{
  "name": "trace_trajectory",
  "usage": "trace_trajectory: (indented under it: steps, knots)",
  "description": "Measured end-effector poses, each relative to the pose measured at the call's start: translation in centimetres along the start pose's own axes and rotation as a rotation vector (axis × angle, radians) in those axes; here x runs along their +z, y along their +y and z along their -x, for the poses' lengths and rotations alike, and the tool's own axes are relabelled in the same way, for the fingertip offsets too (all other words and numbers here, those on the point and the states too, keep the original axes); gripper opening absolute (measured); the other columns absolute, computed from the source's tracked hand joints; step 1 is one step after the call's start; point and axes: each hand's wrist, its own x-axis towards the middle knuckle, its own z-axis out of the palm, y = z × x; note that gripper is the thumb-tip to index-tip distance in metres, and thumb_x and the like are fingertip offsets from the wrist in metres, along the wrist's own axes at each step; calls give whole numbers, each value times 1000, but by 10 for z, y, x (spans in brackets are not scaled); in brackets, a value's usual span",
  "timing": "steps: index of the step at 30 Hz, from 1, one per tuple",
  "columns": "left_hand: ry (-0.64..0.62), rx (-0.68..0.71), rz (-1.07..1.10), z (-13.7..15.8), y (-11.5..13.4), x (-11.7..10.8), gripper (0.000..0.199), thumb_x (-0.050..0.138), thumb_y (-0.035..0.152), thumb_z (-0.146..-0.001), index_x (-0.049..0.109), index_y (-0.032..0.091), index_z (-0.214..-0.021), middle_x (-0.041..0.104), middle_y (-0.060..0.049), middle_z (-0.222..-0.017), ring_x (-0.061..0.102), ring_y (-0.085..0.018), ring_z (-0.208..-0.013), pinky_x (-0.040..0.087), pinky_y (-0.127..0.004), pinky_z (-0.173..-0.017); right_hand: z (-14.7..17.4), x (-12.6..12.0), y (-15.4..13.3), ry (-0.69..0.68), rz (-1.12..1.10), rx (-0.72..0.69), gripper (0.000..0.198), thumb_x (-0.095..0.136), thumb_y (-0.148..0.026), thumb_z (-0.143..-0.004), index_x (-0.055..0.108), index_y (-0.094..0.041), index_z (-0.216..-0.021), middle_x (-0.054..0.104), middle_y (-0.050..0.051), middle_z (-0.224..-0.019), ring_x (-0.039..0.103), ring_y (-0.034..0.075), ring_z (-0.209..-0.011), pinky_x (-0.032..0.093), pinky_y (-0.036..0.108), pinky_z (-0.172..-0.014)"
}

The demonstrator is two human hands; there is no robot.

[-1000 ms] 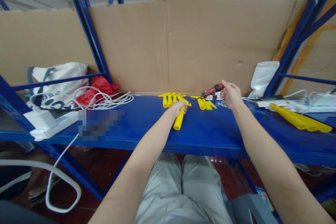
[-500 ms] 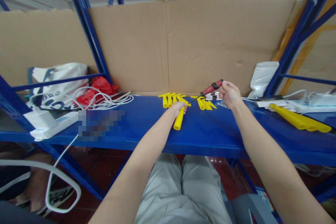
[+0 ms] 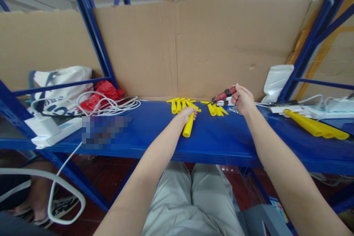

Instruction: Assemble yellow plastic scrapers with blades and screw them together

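Observation:
My left hand (image 3: 190, 114) is closed around a yellow tube-shaped piece (image 3: 187, 129), whose wide round end points toward me. In my right hand (image 3: 243, 98), the fingers pinch the back end of a red-handled screwdriver (image 3: 222, 95) with a black band on its grip. Its thin dark shaft slants down to the left and reaches my left hand; the tip is hidden there. Behind my hands lie several yellow pieces, one group at the left (image 3: 174, 107) and one at the right (image 3: 212, 110). Small silvery parts (image 3: 233, 110) lie beside my right hand.
Blue shelf top (image 3: 155, 136) with cardboard (image 3: 221, 44) standing behind. Coiled white cables (image 3: 110, 107), a red bag (image 3: 103, 94) and a white power strip (image 3: 59, 132) are at left. More yellow tubes (image 3: 315, 127) lie right. Another person's leg and shoe (image 3: 59, 206) show lower left.
The screwdriver handle has shifted very slightly right and down, and my right fingers have moved a little on its end. My left hand and the yellow piece stay in place.

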Motion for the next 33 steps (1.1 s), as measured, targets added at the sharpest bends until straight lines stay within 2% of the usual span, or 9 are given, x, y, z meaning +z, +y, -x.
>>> trace_trajectory:
  steps: [5, 8, 13, 16, 22, 26, 29, 33]
  knots:
    - [6, 13, 7, 0, -1, 0, 21, 44, 3, -80, 47, 14, -63, 41, 4, -40, 36, -5, -36, 29, -17, -39, 2, 1, -1, -31, -8, 46, 29, 71, -39, -66, 52, -20, -77, 52, -7, -50, 45, 6, -37, 34, 17, -34]
    - [8, 8, 2, -1, -1, 0, 21, 43, 3, -81, 47, 14, -63, 40, 5, -38, 35, -4, -35, 29, -17, -38, 2, 1, 0, -56, 1, 20, 33, 73, -40, -63, 50, -21, -77, 49, -9, -49, 42, 6, -35, 31, 17, -32]
    - [23, 3, -10, 0, -1, 0, 19, 47, 3, -80, 48, 14, -64, 41, 5, -39, 36, -4, -35, 30, -16, -39, 1, 2, 3, 21, 4, -26, 47, 79, -45, -49, 43, -22, -70, 51, -9, -51, 39, 4, -33, 28, 17, -29]
    - [27, 7, -13, 0, -1, 0, 20, 48, 3, -79, 47, 14, -63, 41, 5, -39, 37, -4, -35, 30, -17, -39, 1, 3, 4, 33, 16, -9, 51, 80, -48, -46, 41, -21, -66, 45, -10, -43, 38, 5, -31, 26, 17, -28]
    - [22, 33, 1, -1, -2, 1, 26, 46, 2, -79, 42, 15, -57, 41, 4, -41, 36, -4, -35, 29, -17, -38, 2, 3, 4, -28, 21, -18, 43, 73, -53, -58, 46, -20, -69, 32, -12, -36, 31, 4, -27, 24, 17, -28]
    - [18, 27, -3, -2, -2, 0, 22, 45, 2, -79, 44, 15, -61, 40, 4, -41, 36, -4, -36, 30, -17, -39, 2, 4, 2, -49, 14, 16, 36, 68, -48, -67, 48, -19, -69, 41, -9, -40, 37, 5, -31, 27, 17, -30]
    - [19, 31, -2, -4, -3, 0, 18, 45, 2, -78, 47, 14, -65, 41, 5, -41, 36, -4, -36, 31, -17, -39, 2, 4, 1, -52, 4, 24, 33, 68, -44, -69, 46, -19, -68, 48, -7, -44, 41, 5, -33, 28, 17, -30]
    - [28, 28, -3, -4, -3, 1, 18, 44, 2, -79, 47, 14, -66, 41, 5, -42, 35, -4, -35, 31, -17, -40, 3, 4, 2, -42, -4, -3, 38, 72, -46, -64, 44, -20, -69, 43, -10, -43, 34, 4, -30, 23, 17, -28]
